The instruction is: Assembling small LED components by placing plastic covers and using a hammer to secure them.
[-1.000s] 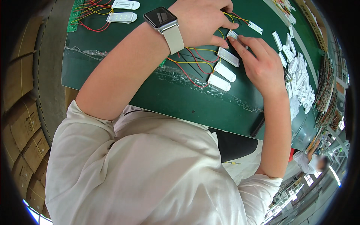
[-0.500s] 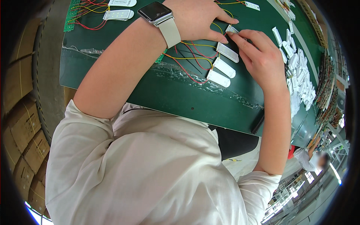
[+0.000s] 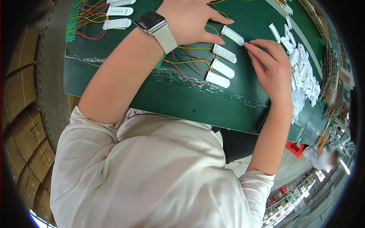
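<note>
My left hand [image 3: 186, 23] lies over the green table with its fingers spread, a watch [image 3: 150, 21] on its wrist. Between its thumb and index finger is the wired end of a white LED module [image 3: 232, 35], which lies with its dotted face up. My right hand [image 3: 273, 66] is at that module's rounded end, index fingertip at the tip, thumb apart from it. Toward me lie three more white modules in a row, the nearest module [image 3: 218, 79] among them. Red and yellow wires [image 3: 190, 62] run from them to a green circuit board [image 3: 159, 62], partly hidden under my left forearm.
Beyond my right hand spreads a heap of white plastic pieces [image 3: 304, 76]. At the far left, a green board [image 3: 71, 26] has wired modules [image 3: 117, 24]. Cardboard boxes [image 3: 28, 133] are stacked left of the table [image 3: 171, 98]. Another person [image 3: 321, 157] is at the far right.
The module that my right fingers pinched at a tilt now lies flat, its dotted face showing. My right hand has drawn back to its rounded end and loosened. The whole view has shifted slightly.
</note>
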`<state>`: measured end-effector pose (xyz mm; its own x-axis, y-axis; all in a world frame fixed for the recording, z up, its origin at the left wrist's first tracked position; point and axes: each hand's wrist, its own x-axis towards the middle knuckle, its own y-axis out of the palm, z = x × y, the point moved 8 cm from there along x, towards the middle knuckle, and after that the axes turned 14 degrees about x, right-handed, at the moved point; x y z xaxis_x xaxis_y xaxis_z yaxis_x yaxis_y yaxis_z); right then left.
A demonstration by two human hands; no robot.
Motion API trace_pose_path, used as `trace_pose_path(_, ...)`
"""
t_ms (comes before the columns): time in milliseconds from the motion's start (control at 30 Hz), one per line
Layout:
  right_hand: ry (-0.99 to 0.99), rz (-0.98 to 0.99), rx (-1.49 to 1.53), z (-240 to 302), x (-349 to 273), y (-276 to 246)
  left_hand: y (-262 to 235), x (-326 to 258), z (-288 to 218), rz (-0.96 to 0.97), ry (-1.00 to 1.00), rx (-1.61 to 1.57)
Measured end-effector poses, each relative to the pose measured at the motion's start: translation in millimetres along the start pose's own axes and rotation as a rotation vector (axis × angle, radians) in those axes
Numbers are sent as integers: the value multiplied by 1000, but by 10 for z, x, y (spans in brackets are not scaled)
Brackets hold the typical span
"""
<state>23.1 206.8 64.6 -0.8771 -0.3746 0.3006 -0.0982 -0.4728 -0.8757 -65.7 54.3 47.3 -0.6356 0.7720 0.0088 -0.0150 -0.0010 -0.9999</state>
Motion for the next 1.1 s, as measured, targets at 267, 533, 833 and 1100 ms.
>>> trace_pose_path(267,542,-260,-175,-359,-823,-755,-50,52,-67,19,26,-31)
trace_pose_path(533,745,-388,-190,-978,-1555,-963,272,103,-4,-125,-21,67)
trace_pose_path(833,908,-284,-80,-924,-1722,-983,366,125,82,-88,-22,84)
trace_pose_path(1100,906,-296,27,-893,-1762,-755,374,139,70,-133,4,94)
